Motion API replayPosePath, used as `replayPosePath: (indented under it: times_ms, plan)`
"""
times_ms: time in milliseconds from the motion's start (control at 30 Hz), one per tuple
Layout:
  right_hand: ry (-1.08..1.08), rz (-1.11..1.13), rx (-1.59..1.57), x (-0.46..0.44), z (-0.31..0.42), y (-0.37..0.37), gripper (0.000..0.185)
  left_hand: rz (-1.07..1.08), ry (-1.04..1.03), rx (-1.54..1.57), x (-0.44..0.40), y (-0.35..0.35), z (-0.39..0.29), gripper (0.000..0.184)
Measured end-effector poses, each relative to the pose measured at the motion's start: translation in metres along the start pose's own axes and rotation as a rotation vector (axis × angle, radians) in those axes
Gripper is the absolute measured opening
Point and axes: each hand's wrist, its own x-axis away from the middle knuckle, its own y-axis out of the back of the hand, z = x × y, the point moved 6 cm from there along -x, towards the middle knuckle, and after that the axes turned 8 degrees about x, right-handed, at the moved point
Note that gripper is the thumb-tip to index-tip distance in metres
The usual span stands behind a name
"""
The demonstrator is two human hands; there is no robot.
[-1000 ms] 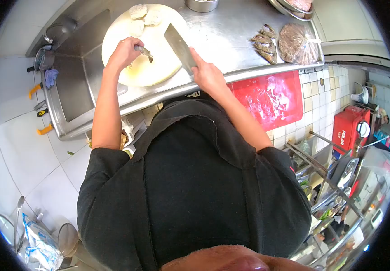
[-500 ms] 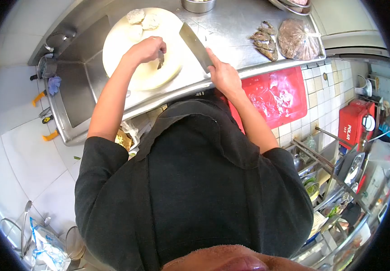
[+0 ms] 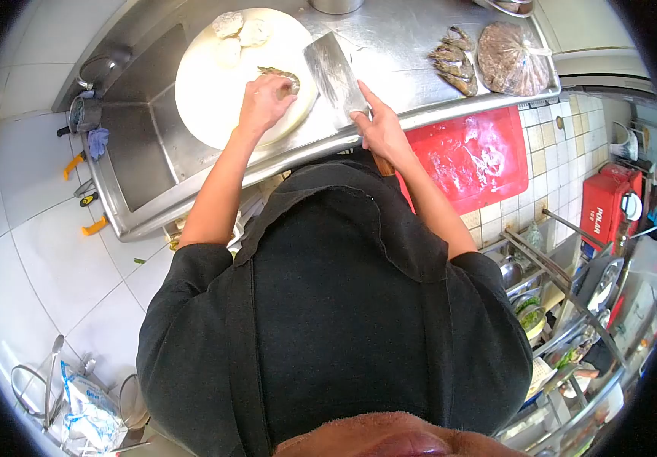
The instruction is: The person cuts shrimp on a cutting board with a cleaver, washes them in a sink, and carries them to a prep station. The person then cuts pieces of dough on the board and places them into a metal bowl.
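My left hand [image 3: 266, 105] is closed around a shrimp [image 3: 281, 75] over the right part of a round white cutting board [image 3: 210, 95]. The shrimp's far side shows past my fingers. In my right hand [image 3: 382, 128] is a cleaver [image 3: 336, 72], gripped close to its blade; the broad blade faces up just beside the board's right edge. Three whitish lumps [image 3: 253, 33] sit at the board's far side. Further right on the steel counter lies a small pile of whole shrimp [image 3: 453, 62].
A tied clear bag [image 3: 513, 61] of brownish contents lies beside the shrimp pile. To the left is a steel sink basin [image 3: 134, 164]. A red plastic tub [image 3: 469, 156] stands below the counter edge. Metal racks [image 3: 553, 270] are at the right.
My left hand has moved right across the board with the shrimp, which shows more fully now. The cleaver has turned so its flat side faces up more.
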Motion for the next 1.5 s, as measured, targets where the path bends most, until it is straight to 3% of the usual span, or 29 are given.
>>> replayPosePath:
  times_ms: [400,600,900,1500]
  plan:
    - [-0.021,0.049,-0.209,-0.042,-0.013,-0.015,0.072,0.031,-0.229,-0.190,-0.017,0.013,-0.011,0.030]
    - [-0.003,0.049,-0.205,-0.057,-0.002,-0.018,0.073,0.113,-0.160,-0.217,-0.022,0.005,-0.002,0.029]
    - [0.003,0.070,-0.125,-0.059,0.001,-0.023,0.075,-0.021,-0.136,-0.198,-0.009,-0.002,-0.006,0.027]
    - [0.007,0.037,-0.081,-0.054,0.009,-0.022,0.073,0.008,-0.105,-0.157,-0.018,-0.005,0.001,0.021]
